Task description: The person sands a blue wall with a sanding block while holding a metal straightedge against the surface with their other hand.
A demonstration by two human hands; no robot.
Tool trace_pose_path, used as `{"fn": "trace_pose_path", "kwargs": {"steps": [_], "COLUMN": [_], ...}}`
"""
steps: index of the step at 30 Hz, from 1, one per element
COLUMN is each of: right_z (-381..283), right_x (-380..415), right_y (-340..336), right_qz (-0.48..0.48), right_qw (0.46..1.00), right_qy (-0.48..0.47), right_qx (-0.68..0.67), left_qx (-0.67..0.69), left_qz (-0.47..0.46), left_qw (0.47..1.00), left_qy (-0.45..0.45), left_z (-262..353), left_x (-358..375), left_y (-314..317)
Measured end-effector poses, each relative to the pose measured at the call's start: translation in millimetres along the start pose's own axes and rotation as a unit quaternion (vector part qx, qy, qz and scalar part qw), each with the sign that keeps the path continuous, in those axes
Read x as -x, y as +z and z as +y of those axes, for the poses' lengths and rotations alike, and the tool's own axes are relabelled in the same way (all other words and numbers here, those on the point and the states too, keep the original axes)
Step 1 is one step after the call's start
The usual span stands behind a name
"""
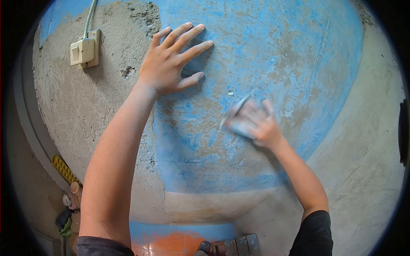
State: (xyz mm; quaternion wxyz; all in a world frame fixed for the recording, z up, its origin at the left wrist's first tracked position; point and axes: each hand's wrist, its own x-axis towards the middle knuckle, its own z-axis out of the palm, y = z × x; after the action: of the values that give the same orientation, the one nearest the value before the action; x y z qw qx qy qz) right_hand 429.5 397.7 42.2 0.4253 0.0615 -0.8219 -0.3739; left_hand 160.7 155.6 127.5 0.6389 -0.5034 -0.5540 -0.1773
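My left hand [177, 57] lies against the upper part of the wall, fingers spread, holding nothing. It rests near the border between bare grey plaster and worn blue paint. Lower and to the right, my right hand [260, 126] is smeared by motion. Its fingers press a sheet of sandpaper [232, 112], dusted pale blue, to the painted wall [205, 145]. One edge of the sheet stands away from the surface. The paint around it is scuffed through to grey-brown in patches. Pale dust coats the fingers of my left hand.
A light switch [81, 51] with a cable is fixed to the plaster at upper left. Below lie an orange tiled floor [171, 243] with blue dust, a dark slatted stool [241, 246] and a shoe [204, 246]. A yellow object [64, 170] and clutter stand at lower left.
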Motion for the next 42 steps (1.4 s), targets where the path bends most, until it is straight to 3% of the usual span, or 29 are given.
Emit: {"fn": "trace_pose_path", "kwargs": {"steps": [2,3,4,6,7,8,10,11,12,14,15,16,18,21,24,25,28,29,32,34,36,37,40,42], "right_z": [5.5,15.9,13.8,1.9,-13.6,-23.4,-38.9,-32.7,-33.3,-35.6,-38.4,-43.7,-57.9,-40.9,-34.0,-41.1,-55.6,-48.7,-40.7,-56.9,-75.0,-79.0,-45.5,-46.6], "right_x": [19.9,14.0,10.5,-0.8,3.1,17.2,37.2,38.6,29.3,7.3,0.5,0.7,9.2,-3.4,-22.7,-17.3,1.8,5.9,-18.8,-25.3,-13.4,-15.0,-35.0,-37.3], "right_y": [14.8,8.5,10.6,17.3,15.1,17.2,30.3,32.6,31.1,20.8,20.2,22.0,23.2,21.2,19.0,22.9,27.7,24.9,19.6,23.4,24.1,24.9,6.6,13.6], "right_qz": [-0.019,0.008,0.079,0.212,0.124,0.076,-0.018,0.011,0.084,0.212,0.23,0.166,0.034,0.016,0.191,0.136,-0.05,-0.063,0.147,0.113,-0.053,-0.069,0.019,0.116], "right_qw": [0.989,0.997,0.996,0.937,0.966,0.991,0.993,0.993,0.994,0.911,0.884,0.941,0.997,0.999,0.934,0.955,0.997,0.996,0.949,0.969,0.995,0.994,0.992,0.972], "right_qy": [-0.144,-0.078,0.045,0.279,0.225,0.111,-0.115,-0.114,0.044,0.346,0.402,0.29,0.066,0.034,0.299,0.262,-0.023,-0.002,0.277,0.214,0.024,-0.027,0.11,0.205], "right_qx": [-0.023,0.01,0.007,0.0,0.024,0.006,-0.029,-0.041,-0.053,-0.074,-0.062,-0.05,-0.022,-0.018,-0.046,-0.029,-0.053,-0.058,-0.017,-0.05,-0.078,-0.075,0.055,-0.007], "left_qx": [-0.002,-0.003,-0.002,0.001,0.0,0.0,0.001,0.0,-0.003,-0.005,-0.007,-0.008,-0.004,-0.009,-0.006,-0.005,0.006,0.005,-0.014,-0.012,0.002,0.011,0.008,0.007], "left_qz": [0.003,0.008,0.011,0.013,0.016,0.02,0.02,0.019,0.02,0.018,0.017,0.016,0.016,0.018,0.014,0.014,0.016,0.015,0.008,0.007,0.006,0.008,0.006,0.005], "left_qw": [1.0,1.0,1.0,1.0,1.0,1.0,1.0,1.0,1.0,1.0,1.0,1.0,1.0,1.0,1.0,1.0,1.0,1.0,1.0,1.0,1.0,1.0,1.0,1.0], "left_qy": [-0.001,0.001,0.001,-0.003,-0.004,-0.001,-0.004,-0.004,-0.002,-0.009,-0.011,-0.01,-0.004,-0.003,-0.007,-0.009,-0.004,-0.004,-0.009,-0.012,-0.007,-0.007,-0.009,-0.016], "left_z": [-0.6,-1.0,-1.7,-0.7,-1.2,-1.3,-0.3,-1.2,-1.9,-0.7,-1.3,-2.0,0.3,-3.4,-1.4,-2.4,-1.4,-2.8,-2.1,-3.2,-1.4,-1.4,-2.8,-1.5], "left_x": [0.8,0.6,0.3,4.2,3.9,2.6,2.6,2.8,1.9,3.9,5.6,5.1,2.7,2.8,5.0,4.8,1.9,2.5,2.5,3.0,1.8,1.7,1.8,2.1], "left_y": [0.2,0.6,1.5,2.4,2.5,2.6,3.1,3.6,3.6,4.3,3.8,3.2,4.4,4.2,2.5,1.9,3.2,3.5,2.4,1.6,1.6,1.7,0.2,-0.4]}}
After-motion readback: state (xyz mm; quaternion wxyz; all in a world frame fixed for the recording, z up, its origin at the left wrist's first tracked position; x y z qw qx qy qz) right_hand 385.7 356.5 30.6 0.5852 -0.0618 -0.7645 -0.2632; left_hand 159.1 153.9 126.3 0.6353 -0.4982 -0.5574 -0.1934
